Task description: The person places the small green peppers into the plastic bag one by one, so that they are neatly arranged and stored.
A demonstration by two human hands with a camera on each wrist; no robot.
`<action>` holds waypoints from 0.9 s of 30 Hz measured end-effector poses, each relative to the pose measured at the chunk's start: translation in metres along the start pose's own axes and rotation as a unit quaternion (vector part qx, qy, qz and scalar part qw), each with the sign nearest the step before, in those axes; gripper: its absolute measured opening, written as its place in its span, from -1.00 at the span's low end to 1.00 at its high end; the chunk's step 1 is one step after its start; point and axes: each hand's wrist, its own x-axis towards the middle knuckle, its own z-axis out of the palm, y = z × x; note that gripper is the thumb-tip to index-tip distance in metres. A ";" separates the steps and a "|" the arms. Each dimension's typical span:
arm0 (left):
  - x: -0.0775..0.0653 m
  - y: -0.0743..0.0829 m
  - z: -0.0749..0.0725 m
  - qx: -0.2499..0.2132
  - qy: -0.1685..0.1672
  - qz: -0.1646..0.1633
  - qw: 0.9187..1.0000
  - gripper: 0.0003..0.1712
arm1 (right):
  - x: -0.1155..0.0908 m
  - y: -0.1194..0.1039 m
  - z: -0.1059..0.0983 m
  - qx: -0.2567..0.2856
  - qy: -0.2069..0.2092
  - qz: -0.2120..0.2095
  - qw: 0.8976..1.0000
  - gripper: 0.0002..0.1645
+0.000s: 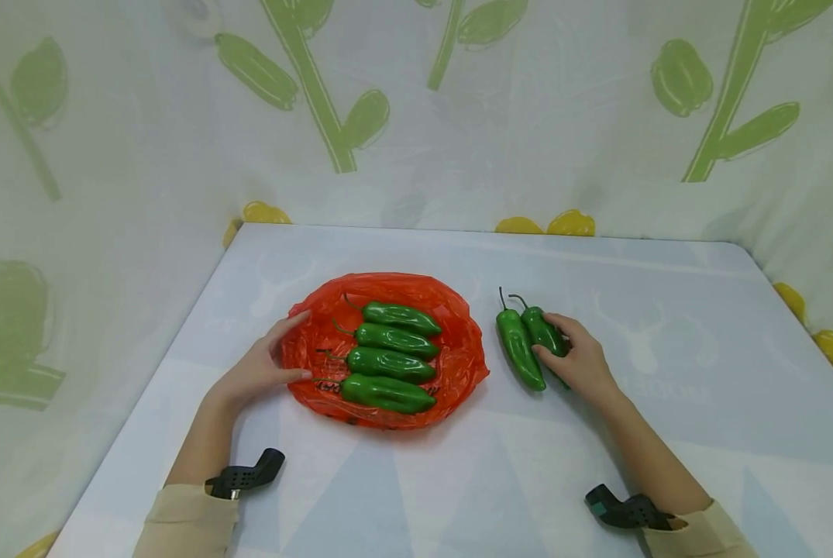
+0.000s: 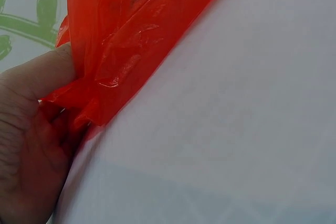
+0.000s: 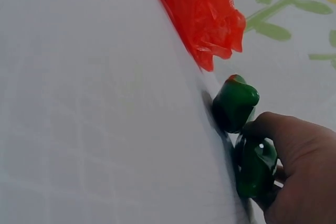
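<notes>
A red plastic bag [image 1: 468, 364] lies spread on the table with several long green peppers [image 1: 391, 364] in a row on it, their stems to the left. My left hand [image 1: 266, 364] holds the bag's left edge, the thumb and fingers set apart; the left wrist view has the crumpled film [image 2: 113, 72] at the fingers. Right of the bag, two more green peppers lie side by side. My right hand [image 1: 580, 360] grips the right one [image 1: 543, 333] between thumb and fingers, covering part of it. The other green pepper [image 1: 519, 349] lies just left of the thumb.
The white table [image 1: 458, 496] has a pale printed pattern. Behind it hangs a light curtain [image 1: 528, 155] with green and yellow plant prints. A black wrist camera [image 1: 245, 473] sits on the left wrist, another black camera [image 1: 625, 511] on the right.
</notes>
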 end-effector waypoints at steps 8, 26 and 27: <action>0.000 0.000 0.001 0.000 0.000 -0.003 1.000 0.07 | -0.001 0.003 0.001 -0.004 0.019 0.022 1.000 -0.39; 0.000 0.000 0.001 0.010 0.004 -0.003 1.000 0.07 | 0.001 -0.007 -0.007 0.004 0.055 0.026 0.998 -0.39; 0.000 0.000 0.001 0.009 0.005 -0.003 1.000 0.07 | 0.001 -0.008 -0.007 0.005 0.055 0.026 0.998 -0.39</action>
